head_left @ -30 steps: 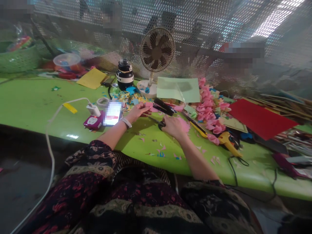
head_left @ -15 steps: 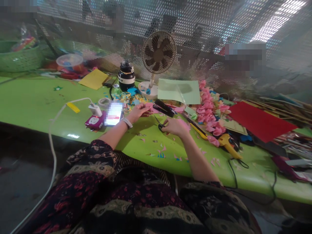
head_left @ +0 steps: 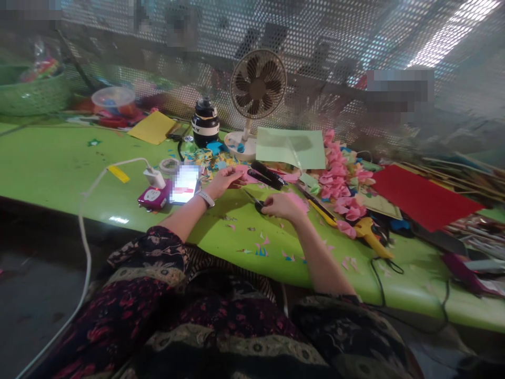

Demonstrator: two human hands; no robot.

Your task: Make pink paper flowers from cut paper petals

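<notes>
My right hand (head_left: 282, 205) is closed round the handles of small black-handled scissors (head_left: 259, 206). Their narrow blades point up and left, towards my other hand. My left hand (head_left: 226, 180), with a pale watch band on the wrist, has its fingertips closed on pink paper (head_left: 240, 169); the fingers partly cover it. Just right of those fingertips lies a black stapler (head_left: 266, 175), apart from both hands. Small pink and blue paper scraps (head_left: 260, 249) are scattered on the green tabletop (head_left: 221, 231) in front of me.
A lit phone (head_left: 184, 184) and a purple device with a plugged-in charger (head_left: 153, 178) lie left. Behind stand a black bottle (head_left: 205, 123) and a fan (head_left: 258, 87). Rightward are a yellow cutter (head_left: 321, 211), pink paper flowers (head_left: 335, 168), a yellow-handled tool (head_left: 373, 237) and red paper (head_left: 422, 195).
The scissors have swung slightly, their blades now pointing further left towards my left hand. My right hand has shifted only a little; my left hand stays nearly still.
</notes>
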